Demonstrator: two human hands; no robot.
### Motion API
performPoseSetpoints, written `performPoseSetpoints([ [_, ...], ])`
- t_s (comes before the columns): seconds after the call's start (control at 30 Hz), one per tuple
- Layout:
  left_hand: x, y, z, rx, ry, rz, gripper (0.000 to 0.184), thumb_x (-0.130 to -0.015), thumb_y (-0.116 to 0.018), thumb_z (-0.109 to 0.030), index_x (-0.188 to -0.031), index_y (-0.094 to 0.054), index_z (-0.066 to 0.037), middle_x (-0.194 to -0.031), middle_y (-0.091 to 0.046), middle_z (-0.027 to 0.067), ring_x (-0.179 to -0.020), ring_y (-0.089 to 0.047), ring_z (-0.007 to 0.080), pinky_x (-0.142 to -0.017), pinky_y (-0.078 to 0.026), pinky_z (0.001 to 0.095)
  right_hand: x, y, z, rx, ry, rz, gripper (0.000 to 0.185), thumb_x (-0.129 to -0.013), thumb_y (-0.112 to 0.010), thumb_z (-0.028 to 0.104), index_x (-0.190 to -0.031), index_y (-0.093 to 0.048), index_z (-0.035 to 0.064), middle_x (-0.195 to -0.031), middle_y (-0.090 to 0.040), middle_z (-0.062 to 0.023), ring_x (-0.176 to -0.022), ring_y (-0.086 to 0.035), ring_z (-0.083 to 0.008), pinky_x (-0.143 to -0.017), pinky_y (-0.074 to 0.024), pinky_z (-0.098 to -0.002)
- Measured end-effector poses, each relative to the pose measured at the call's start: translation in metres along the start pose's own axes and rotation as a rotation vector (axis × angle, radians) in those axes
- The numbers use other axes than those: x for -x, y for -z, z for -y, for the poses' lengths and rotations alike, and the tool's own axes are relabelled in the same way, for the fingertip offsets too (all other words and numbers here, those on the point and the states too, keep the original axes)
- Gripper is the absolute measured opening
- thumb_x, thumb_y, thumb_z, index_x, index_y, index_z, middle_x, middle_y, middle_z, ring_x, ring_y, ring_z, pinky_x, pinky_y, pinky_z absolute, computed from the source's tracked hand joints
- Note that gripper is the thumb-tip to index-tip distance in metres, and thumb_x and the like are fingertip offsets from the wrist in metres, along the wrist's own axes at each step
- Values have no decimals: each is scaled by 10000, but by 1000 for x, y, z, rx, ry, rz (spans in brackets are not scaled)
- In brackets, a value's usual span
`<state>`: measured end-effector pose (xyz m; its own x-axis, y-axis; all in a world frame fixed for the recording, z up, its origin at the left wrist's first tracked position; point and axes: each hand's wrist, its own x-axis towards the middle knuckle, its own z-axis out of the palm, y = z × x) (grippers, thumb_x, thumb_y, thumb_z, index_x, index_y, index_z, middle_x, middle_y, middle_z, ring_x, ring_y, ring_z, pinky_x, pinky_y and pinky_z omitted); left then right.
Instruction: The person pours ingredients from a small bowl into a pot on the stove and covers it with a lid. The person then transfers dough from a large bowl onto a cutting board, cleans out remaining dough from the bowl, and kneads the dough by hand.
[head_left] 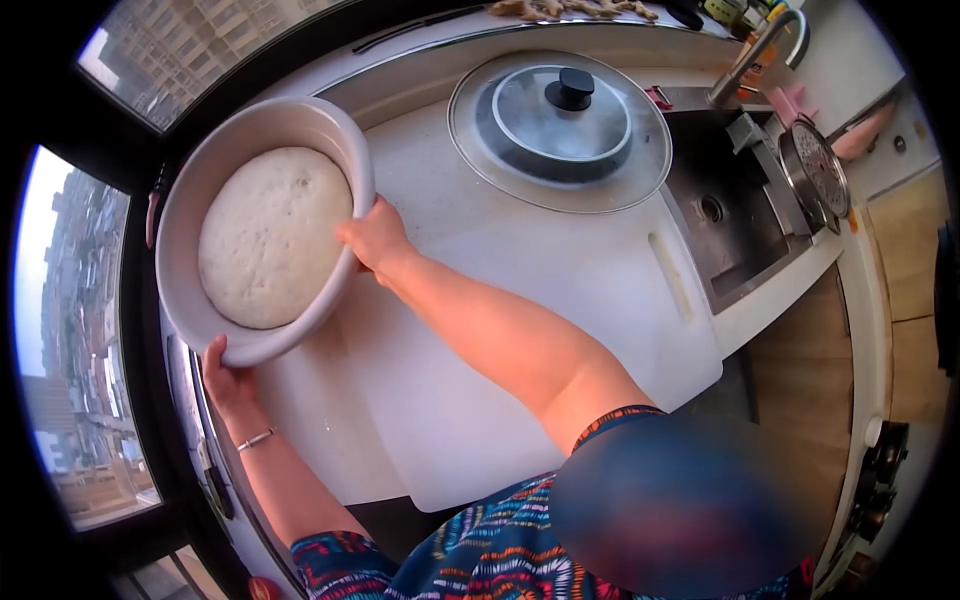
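A large round pale basin (pixel 345 135) is tilted toward me at the left of the counter. Inside it lies a smooth, domed mass of dough (pixel 275 240) with small bubbles on its surface. My right hand (pixel 375 238) grips the basin's right side, its fingers partly hidden behind the wall. At the lower rim, my left hand (pixel 228 380) holds the basin with the thumb over the edge and the other fingers mostly out of sight beneath.
A white cutting board (pixel 560 340) lies on the counter before me. Behind it rests a glass lid (pixel 560 150) with a black knob. To the right are a sink (pixel 730 240), a faucet (pixel 760 60) and a metal strainer (pixel 815 170). Windows (pixel 80 340) line the left.
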<state>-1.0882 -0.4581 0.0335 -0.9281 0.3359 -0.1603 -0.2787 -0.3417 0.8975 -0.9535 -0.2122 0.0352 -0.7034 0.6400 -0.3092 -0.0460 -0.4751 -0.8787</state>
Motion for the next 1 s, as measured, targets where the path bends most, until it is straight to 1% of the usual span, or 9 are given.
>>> performPoseSetpoints([
  [0.07, 6, 1, -10, -31, -65, 53, 549, -674, -574, -65, -1178, -385, 46, -1085, -496, 151, -998, -504, 275, -882, -426, 390, 11, 14, -5, -162, -58, 103, 540, -625, -518, 33, -1149, -392, 0, -958, -511, -148, -768, -563, -229, -534, -516, -359],
  [0.27, 73, -54, -66, -267, -347, 58, 574, -648, -546, -57, -1184, -377, 62, -1088, -486, 149, -1013, -485, 251, -895, -387, 343, 75, 31, -2, -418, -94, 174, 518, -678, -532, 35, -1168, -363, 22, -954, -528, -125, -747, -574, -218, -543, -524, -338],
  [0.33, 108, -84, -80, -315, -455, 96, 607, -615, -518, -70, -1188, -375, 64, -1103, -480, 152, -1022, -480, 258, -915, -366, 334, 97, 38, -19, -423, -276, 225, 468, -732, -510, 34, -1175, -358, 23, -972, -523, -128, -780, -578, -218, -581, -540, -347],
  [0.4, 135, -113, -84, -360, -487, 72, 642, -575, -508, -99, -1182, -386, 67, -1090, -493, 156, -1006, -490, 259, -924, -350, 319, 125, 41, -31, -420, -462, 268, 424, -801, -484, 52, -1200, -346, 3, -1111, -497, -157, -959, -552, -276, -777, -505, -431],
  [0.6, 181, -135, -97, -553, -421, 329, 702, -501, -576, -148, -1148, -418, 69, -1035, -522, 151, -948, -524, 224, -865, -378, 282, 188, 40, -61, -596, -846, 349, 352, -878, -429, 132, -1186, -343, -17, -1090, -510, -188, -985, -549, -289, -772, -514, -407],
  [0.67, 203, -147, -98, -562, -455, 314, 721, -476, -578, -151, -1142, -424, 76, -1035, -519, 138, -915, -537, 215, -854, -386, 264, 200, 38, -68, -609, -957, 364, 369, -885, -407, 144, -1215, -306, 14, -1143, -478, -161, -1004, -536, -279, -768, -510, -400],
  [0.77, 235, -157, -103, -722, -460, 401, 709, -475, -532, -173, -1136, -460, 74, -1109, -499, 182, -1057, -487, 270, -938, -329, 335, 215, 42, -75, -590, -1018, 449, 344, -891, -407, 171, -1200, -347, 33, -1123, -501, -150, -1009, -534, -271, -791, -496, -389],
  [0.87, 262, -174, -101, -1109, -569, 472, 709, -460, -484, -188, -1125, -499, 59, -1213, -444, 212, -1223, -333, 319, -1024, -183, 423, 216, 51, -82, -578, -1086, 539, 328, -894, -414, 201, -1179, -386, 42, -1118, -509, -152, -1000, -539, -270, -776, -503, -373],
  [1.0, 283, -199, -89, -1182, -639, 535, 703, -451, -452, -158, -1128, -517, 22, -1285, -397, 174, -1291, -191, 336, -1050, -31, 457, 201, 65, -83, -478, -1025, 604, 414, -887, -431, 294, -1156, -378, -17, -1056, -516, -186, -940, -561, -277, -730, -515, -366],
])
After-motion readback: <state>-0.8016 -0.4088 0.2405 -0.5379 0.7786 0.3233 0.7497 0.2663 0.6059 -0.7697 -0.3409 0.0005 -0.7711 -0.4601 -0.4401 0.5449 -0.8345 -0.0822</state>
